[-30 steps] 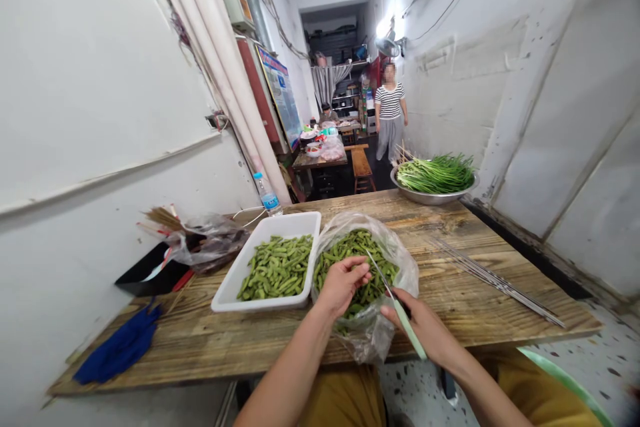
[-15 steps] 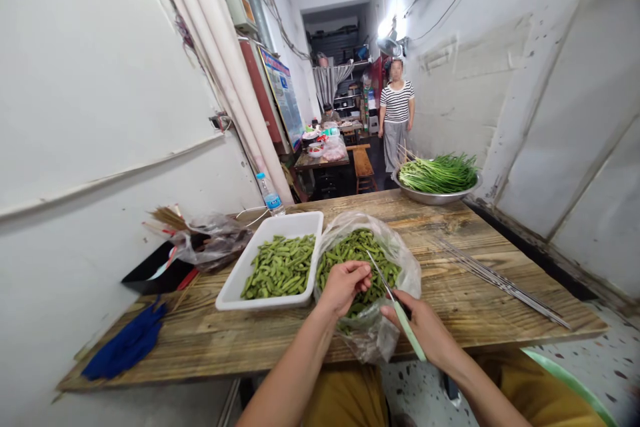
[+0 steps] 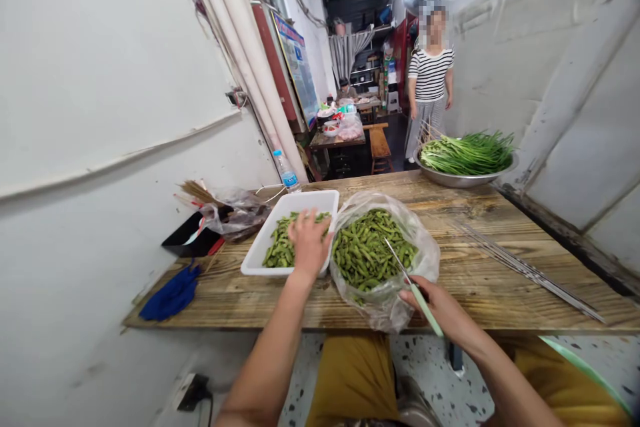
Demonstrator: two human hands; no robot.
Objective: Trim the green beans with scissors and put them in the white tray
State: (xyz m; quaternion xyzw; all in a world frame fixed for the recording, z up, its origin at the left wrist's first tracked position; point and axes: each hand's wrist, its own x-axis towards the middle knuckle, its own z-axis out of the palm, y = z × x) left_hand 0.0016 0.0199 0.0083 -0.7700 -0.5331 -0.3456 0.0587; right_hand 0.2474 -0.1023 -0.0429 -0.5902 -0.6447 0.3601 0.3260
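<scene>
White tray (image 3: 300,199) | we are resting our left hand (image 3: 309,243), fingers spread, on pods (image 3: 280,252) | we are gripping knife (image 3: 419,297), fingers closed, in our right hand (image 3: 440,312) | bag (image 3: 373,300) just beside

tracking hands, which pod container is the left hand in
The white tray: left hand on its pods. The clear bag beside it has no hand in it.

Left hand (image 3: 309,243) off the plastic bag (image 3: 385,300), now on edamame pods (image 3: 280,252) in white tray (image 3: 310,199)
</scene>
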